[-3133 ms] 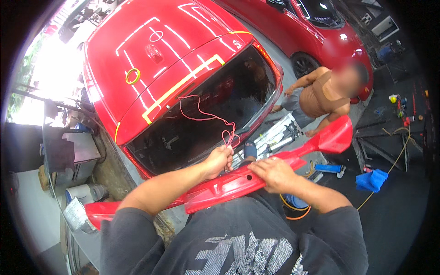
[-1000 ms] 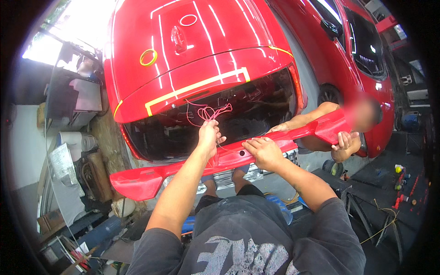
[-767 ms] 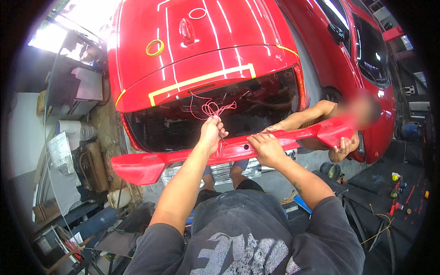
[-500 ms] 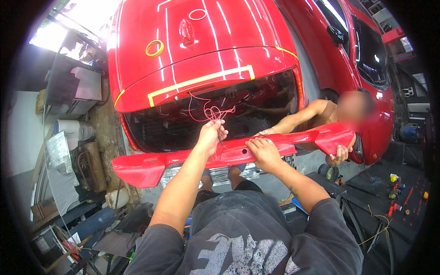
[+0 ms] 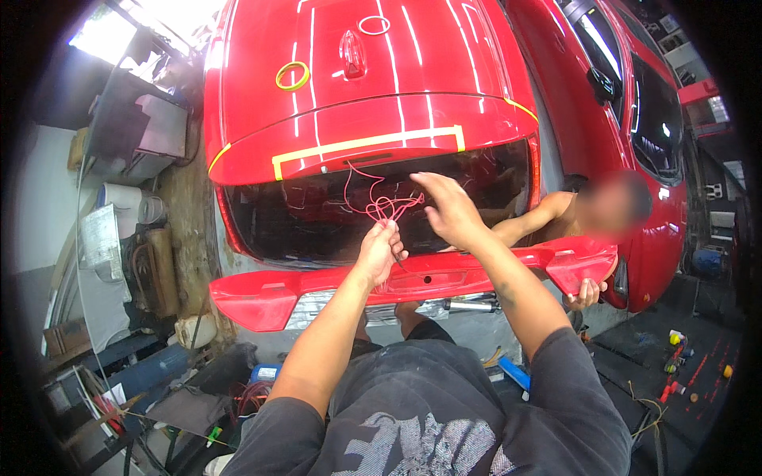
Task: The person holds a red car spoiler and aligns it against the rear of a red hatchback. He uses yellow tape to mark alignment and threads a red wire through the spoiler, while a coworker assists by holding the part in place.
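Observation:
A bundle of thin red wire [image 5: 386, 208] is pinched in my left hand [image 5: 381, 251], and one strand runs from it up to the rear edge of the red car's roof [image 5: 317, 47]. My right hand [image 5: 449, 208] is raised just right of the loops, its fingers apart and nothing in it. Below both hands lies a long red spoiler [image 5: 333, 282], crossing in front of the dark rear window [image 5: 274, 210]. At its right end a co-worker's hand [image 5: 586, 293] holds it; that person's other hand is mostly hidden behind my right forearm.
Yellow masking tape [image 5: 365, 147] marks the roof's rear edge. A yellow tape roll [image 5: 293, 76] and a white ring [image 5: 375, 25] lie on the roof. Another red car [image 5: 587, 119] stands close on the right. Boxes and metal parts [image 5: 159, 270] crowd the left side.
My right hand has lifted off the spoiler and moved up beside the wire loops. My left hand keeps its hold on the wire. The whole view has shifted slightly.

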Motion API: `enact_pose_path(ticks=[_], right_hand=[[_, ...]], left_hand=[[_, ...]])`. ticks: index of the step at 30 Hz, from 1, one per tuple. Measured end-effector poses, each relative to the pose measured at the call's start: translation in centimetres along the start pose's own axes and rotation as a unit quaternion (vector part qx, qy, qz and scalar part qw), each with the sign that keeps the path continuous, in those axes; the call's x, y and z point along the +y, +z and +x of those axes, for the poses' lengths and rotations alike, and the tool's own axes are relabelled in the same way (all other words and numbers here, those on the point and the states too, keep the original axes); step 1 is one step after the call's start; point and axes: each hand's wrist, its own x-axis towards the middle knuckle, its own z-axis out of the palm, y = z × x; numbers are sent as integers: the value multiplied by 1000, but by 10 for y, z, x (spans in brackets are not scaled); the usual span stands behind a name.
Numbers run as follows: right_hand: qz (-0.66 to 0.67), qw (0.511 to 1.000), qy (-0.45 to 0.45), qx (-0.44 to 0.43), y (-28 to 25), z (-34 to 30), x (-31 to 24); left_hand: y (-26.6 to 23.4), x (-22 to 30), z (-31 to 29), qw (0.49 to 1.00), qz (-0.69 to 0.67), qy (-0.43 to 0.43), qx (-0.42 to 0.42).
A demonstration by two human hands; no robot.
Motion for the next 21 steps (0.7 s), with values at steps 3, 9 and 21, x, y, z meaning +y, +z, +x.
enact_pose_path(ticks=[3,9,21], right_hand=[[-83,978,-139,-131,27,23,11],[138,899,80,-408,30,58,25],[101,937,118,-311,49,65,16]], left_hand=[[-8,-4,4,999,0,-16,-50],[-21,10,5,987,12,-85,-132],[1,-5,7,958,267,103,25]])
